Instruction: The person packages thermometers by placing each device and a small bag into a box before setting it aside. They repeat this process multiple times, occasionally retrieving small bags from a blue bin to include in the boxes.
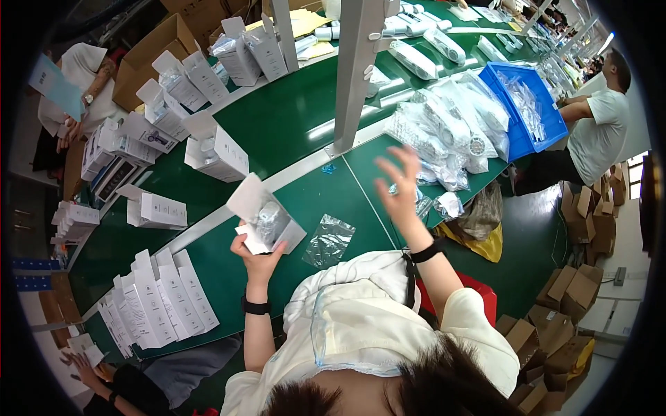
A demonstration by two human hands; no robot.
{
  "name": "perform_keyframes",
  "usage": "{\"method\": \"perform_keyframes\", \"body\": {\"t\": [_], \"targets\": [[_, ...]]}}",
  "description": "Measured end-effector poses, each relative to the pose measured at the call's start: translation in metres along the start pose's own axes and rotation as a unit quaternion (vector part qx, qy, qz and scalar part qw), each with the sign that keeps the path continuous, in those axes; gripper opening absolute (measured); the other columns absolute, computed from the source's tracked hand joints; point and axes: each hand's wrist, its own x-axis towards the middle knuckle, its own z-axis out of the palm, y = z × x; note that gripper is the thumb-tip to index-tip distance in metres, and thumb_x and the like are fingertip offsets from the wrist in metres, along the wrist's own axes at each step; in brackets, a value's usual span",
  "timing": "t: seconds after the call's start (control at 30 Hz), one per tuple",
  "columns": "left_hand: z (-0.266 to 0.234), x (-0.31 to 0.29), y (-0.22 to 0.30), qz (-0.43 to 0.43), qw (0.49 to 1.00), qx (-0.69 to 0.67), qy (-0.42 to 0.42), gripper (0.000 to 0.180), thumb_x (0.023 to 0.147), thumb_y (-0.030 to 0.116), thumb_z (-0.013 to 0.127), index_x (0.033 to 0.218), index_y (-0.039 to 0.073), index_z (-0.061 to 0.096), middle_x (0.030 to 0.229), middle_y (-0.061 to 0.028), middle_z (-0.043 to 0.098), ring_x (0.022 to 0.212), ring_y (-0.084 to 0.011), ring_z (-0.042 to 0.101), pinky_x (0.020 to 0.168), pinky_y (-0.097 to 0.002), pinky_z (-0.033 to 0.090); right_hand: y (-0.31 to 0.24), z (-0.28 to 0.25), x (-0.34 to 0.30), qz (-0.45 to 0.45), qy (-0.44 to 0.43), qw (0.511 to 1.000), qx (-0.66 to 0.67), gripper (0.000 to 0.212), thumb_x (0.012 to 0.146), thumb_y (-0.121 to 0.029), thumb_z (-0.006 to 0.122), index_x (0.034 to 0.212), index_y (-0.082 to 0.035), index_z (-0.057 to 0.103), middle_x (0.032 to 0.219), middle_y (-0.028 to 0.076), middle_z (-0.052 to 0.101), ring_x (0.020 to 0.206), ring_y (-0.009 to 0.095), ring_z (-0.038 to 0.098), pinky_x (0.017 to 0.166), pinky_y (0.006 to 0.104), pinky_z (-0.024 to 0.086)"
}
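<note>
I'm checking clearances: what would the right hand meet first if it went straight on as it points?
Likely the rail, between the post and the bag pile. The right hand looks raised, and depth is unclear, so it might pass over.

White box (pixel 288 234), open, tilted, flap (pixel 250 195) toward eleven o'clock, at nine o'clock from view centre, clear plastic-wrapped item (pixel 267 218) showing inside
</note>
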Motion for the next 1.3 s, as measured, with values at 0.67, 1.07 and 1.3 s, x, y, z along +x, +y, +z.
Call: {"method": "perform_keyframes", "body": {"t": [0.67, 1.07, 1.3], "targets": [[-0.011, -0.011, 0.000, -0.042, 0.999, -0.007, 0.002, 0.085, 0.057, 0.010, 0.081, 0.114, 0.012, 0.018, 0.129, -0.0183, 0.024, 0.117, -0.0288, 0.034, 0.097, -0.0380, 0.030, 0.080, 0.119, -0.093, 0.279, -0.023, 0.936, -0.215, 0.070, 0.079, -0.034, 0.057, 0.131, 0.001, 0.027, 0.126, 0.028, 0.031, 0.120, 0.044, 0.025, 0.098, 0.0534, 0.019], [-0.030, 0.006, 0.038, -0.020, 0.999, -0.044, -0.023, 0.068, 0.063, 0.013, 0.077, 0.113, 0.009, 0.033, 0.123, -0.0150, 0.034, 0.110, -0.0272, 0.041, 0.090, -0.0360, 0.036, 0.105, 0.057, -0.004, 0.070, -0.107, 0.945, -0.301, 0.044, 0.065, -0.003, 0.063, 0.108, -0.006, 0.052, 0.104, 0.010, 0.054, 0.101, 0.029, 0.049, 0.085, 0.0386, 0.040], [-0.037, 0.029, 0.081, -0.091, 0.985, 0.131, -0.068, 0.030, 0.062, 0.006, 0.072, 0.087, 0.001, 0.056, 0.109, -0.0144, 0.045, 0.096, -0.0319, 0.051, 0.079, -0.0343, 0.043, 0.117, 0.043, 0.025, 0.048, -0.235, 0.923, -0.300, 0.036, 0.062, -0.005, 0.067, 0.095, -0.009, 0.053, 0.092, 0.009, 0.053, 0.086, 0.026, 0.053, 0.068, 0.0360, 0.046]]}}
